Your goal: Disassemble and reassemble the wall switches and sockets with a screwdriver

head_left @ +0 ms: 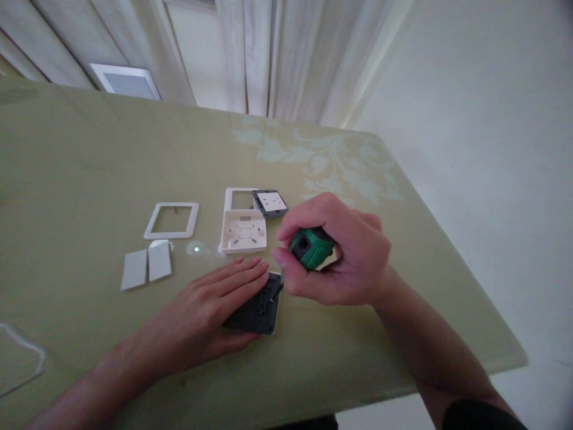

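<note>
Up close, the right hand (333, 251) grips a green screwdriver (311, 246), tip on a dark switch module (255, 310) that the flat, open left hand (210, 313) presses onto the tabletop (89, 161).

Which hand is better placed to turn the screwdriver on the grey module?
Probably the right hand: it holds the green screwdriver, its tip on the grey module. The left hand lies flat, pinning the module.

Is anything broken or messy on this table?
Nothing looks broken, but switch parts lie scattered: a white frame, two white covers and a white box sit apart. The left hand presses on a grey module while the right hand holds a green screwdriver against it.
</note>
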A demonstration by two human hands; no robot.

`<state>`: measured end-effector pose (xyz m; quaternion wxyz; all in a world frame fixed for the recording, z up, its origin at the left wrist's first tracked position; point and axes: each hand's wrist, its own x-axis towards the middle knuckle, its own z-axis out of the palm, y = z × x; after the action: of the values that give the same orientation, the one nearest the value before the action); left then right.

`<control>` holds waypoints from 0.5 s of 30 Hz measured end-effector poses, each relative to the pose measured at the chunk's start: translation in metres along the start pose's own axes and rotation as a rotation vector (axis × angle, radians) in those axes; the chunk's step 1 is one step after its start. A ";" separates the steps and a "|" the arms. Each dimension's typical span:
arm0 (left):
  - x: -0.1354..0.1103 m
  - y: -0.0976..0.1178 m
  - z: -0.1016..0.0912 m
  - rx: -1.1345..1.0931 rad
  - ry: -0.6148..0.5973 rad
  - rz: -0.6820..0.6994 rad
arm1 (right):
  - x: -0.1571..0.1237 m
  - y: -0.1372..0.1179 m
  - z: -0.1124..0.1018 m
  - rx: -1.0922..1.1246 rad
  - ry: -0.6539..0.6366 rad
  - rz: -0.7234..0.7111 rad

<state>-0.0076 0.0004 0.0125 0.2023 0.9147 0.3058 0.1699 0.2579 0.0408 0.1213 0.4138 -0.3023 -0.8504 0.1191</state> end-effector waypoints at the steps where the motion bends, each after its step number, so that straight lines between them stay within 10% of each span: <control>1: 0.000 0.000 0.000 -0.007 0.001 -0.003 | 0.000 0.000 0.001 0.006 0.005 -0.017; 15: 0.001 -0.002 0.001 -0.033 0.013 -0.005 | -0.003 0.000 0.006 0.057 -0.034 0.006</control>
<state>-0.0070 0.0019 0.0109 0.2157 0.9093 0.3067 0.1805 0.2549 0.0390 0.1153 0.4073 -0.2910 -0.8526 0.1499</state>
